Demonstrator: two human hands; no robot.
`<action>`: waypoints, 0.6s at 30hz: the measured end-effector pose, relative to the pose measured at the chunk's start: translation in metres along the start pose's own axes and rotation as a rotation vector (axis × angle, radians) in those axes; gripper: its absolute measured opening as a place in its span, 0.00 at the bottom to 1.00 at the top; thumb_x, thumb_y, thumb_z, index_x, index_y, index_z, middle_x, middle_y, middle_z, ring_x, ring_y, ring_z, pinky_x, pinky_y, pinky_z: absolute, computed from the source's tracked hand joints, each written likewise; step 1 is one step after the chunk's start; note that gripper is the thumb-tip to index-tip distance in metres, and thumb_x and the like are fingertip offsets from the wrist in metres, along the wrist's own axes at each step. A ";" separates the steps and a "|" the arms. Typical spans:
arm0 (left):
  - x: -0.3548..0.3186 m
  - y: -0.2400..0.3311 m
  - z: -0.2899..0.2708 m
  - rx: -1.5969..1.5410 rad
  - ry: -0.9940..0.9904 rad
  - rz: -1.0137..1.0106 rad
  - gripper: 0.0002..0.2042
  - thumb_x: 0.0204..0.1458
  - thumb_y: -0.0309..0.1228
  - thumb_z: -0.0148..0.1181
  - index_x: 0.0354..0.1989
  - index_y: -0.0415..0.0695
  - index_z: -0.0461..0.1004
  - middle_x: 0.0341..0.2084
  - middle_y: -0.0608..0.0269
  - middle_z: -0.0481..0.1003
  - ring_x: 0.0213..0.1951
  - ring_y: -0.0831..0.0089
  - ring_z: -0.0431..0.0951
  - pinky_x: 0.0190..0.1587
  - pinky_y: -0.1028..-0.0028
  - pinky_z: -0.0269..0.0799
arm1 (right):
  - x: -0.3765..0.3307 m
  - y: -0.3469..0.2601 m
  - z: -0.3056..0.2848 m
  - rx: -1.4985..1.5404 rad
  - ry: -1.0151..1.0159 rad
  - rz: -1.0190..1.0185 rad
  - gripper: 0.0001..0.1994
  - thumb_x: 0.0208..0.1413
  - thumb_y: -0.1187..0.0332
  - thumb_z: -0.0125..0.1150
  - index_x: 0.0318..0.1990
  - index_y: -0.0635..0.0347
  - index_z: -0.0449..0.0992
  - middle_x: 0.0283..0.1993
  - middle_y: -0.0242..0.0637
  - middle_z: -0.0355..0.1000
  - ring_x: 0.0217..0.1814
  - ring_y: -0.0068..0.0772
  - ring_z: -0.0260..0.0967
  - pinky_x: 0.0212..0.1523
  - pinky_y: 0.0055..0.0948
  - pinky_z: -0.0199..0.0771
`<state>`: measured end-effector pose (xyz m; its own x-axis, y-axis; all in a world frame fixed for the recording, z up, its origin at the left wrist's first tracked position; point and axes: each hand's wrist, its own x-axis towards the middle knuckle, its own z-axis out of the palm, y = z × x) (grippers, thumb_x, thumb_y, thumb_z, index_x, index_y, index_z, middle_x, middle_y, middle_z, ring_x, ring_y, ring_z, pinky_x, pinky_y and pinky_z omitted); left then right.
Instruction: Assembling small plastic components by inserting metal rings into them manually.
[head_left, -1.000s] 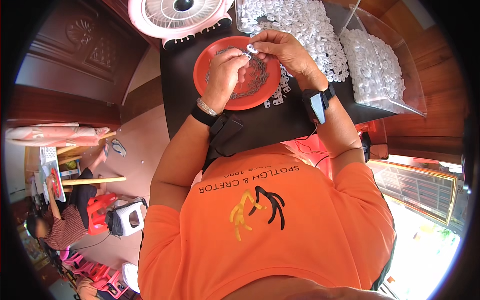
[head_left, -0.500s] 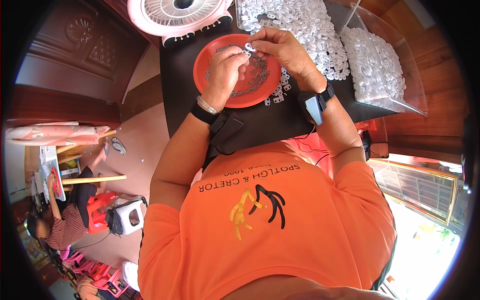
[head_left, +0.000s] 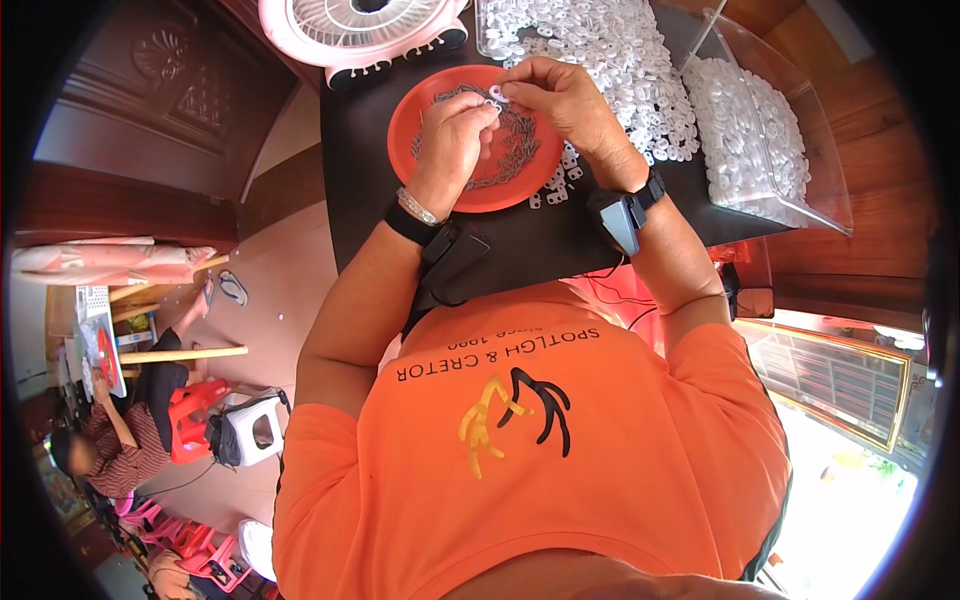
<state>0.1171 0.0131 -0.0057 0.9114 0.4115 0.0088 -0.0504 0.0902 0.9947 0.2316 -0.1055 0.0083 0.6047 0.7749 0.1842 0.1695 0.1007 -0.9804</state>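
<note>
Over a red round plate [head_left: 402, 140], my two hands meet fingertip to fingertip. My right hand [head_left: 575, 105] pinches a small white plastic piece with a hole [head_left: 496, 91] between thumb and forefinger. Closed beside it, my left hand [head_left: 452, 142] has its thumb and forefinger pressed together at the lower side of that piece; what lies between them is too small to make out. Many thin grey metal pieces [head_left: 518, 150] lie on the plate below, partly hidden by my left hand.
White plastic pieces [head_left: 630, 70] spread over the dark table [head_left: 360, 180], with more in a clear bin [head_left: 755, 135] at right. A pink fan [head_left: 365, 30] stands at far left. On the left, another person [head_left: 125, 440] sits near a red stool [head_left: 190, 420].
My hands stay almost in place, still meeting over the plate. The whole view has shifted slightly. The seated person's arm at left has moved a little.
</note>
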 end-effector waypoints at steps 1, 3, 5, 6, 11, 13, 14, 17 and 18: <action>0.000 0.000 0.000 0.002 -0.001 0.007 0.10 0.51 0.31 0.50 0.22 0.40 0.69 0.16 0.68 0.66 0.18 0.80 0.65 0.21 0.81 0.59 | 0.000 0.001 0.000 0.002 0.004 -0.004 0.06 0.51 0.74 0.58 0.35 0.68 0.76 0.25 0.29 0.70 0.25 0.15 0.63 0.28 0.15 0.65; -0.001 0.001 0.001 0.000 0.005 0.015 0.10 0.51 0.31 0.50 0.22 0.40 0.69 0.16 0.68 0.66 0.18 0.80 0.64 0.21 0.81 0.59 | 0.000 0.001 0.001 0.013 0.009 -0.001 0.06 0.51 0.74 0.58 0.35 0.68 0.75 0.25 0.29 0.70 0.26 0.15 0.63 0.28 0.15 0.65; -0.002 0.001 0.002 -0.002 0.012 0.023 0.10 0.51 0.31 0.50 0.22 0.40 0.69 0.16 0.68 0.66 0.18 0.80 0.64 0.21 0.81 0.59 | 0.000 0.001 0.001 0.024 0.013 0.002 0.06 0.51 0.74 0.59 0.35 0.67 0.75 0.25 0.29 0.70 0.26 0.15 0.63 0.29 0.15 0.65; -0.002 -0.001 0.001 -0.002 0.013 0.020 0.10 0.51 0.31 0.50 0.22 0.40 0.69 0.16 0.68 0.66 0.18 0.80 0.64 0.22 0.81 0.59 | 0.000 0.001 0.001 0.016 0.008 0.003 0.06 0.51 0.73 0.59 0.35 0.67 0.75 0.25 0.28 0.70 0.26 0.15 0.64 0.29 0.15 0.65; -0.002 -0.001 0.003 0.000 0.011 0.009 0.10 0.51 0.31 0.49 0.21 0.40 0.69 0.16 0.68 0.66 0.18 0.81 0.64 0.22 0.81 0.59 | 0.000 0.002 -0.001 0.024 -0.006 0.026 0.06 0.51 0.73 0.59 0.35 0.67 0.75 0.25 0.28 0.70 0.26 0.15 0.64 0.29 0.16 0.66; -0.001 -0.001 0.003 0.007 0.027 0.005 0.10 0.51 0.31 0.49 0.22 0.39 0.69 0.16 0.68 0.66 0.18 0.80 0.64 0.22 0.81 0.59 | 0.000 0.003 -0.001 0.024 -0.009 0.026 0.06 0.51 0.73 0.58 0.35 0.67 0.75 0.26 0.29 0.71 0.27 0.15 0.65 0.30 0.16 0.67; -0.001 -0.001 0.003 0.007 0.026 0.005 0.10 0.51 0.31 0.49 0.22 0.39 0.69 0.16 0.68 0.66 0.18 0.80 0.64 0.22 0.81 0.59 | -0.002 0.002 0.001 0.023 -0.008 0.025 0.06 0.51 0.73 0.58 0.35 0.67 0.75 0.26 0.29 0.71 0.27 0.15 0.65 0.30 0.16 0.67; 0.000 -0.001 0.002 0.001 0.032 0.001 0.10 0.51 0.30 0.49 0.22 0.39 0.69 0.16 0.68 0.66 0.17 0.80 0.64 0.21 0.81 0.59 | -0.004 0.000 0.005 0.005 -0.036 0.070 0.07 0.53 0.73 0.57 0.37 0.66 0.75 0.28 0.28 0.70 0.30 0.15 0.64 0.34 0.16 0.66; 0.000 -0.001 0.001 -0.001 0.026 0.002 0.10 0.51 0.30 0.50 0.22 0.39 0.69 0.16 0.68 0.66 0.17 0.80 0.64 0.21 0.81 0.59 | -0.004 0.002 0.006 -0.029 -0.023 0.041 0.07 0.53 0.73 0.57 0.37 0.66 0.75 0.29 0.28 0.70 0.30 0.15 0.64 0.34 0.16 0.66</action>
<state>0.1179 0.0120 -0.0066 0.9005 0.4349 0.0081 -0.0528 0.0906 0.9945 0.2249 -0.1046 0.0055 0.5940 0.7919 0.1416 0.1674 0.0505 -0.9846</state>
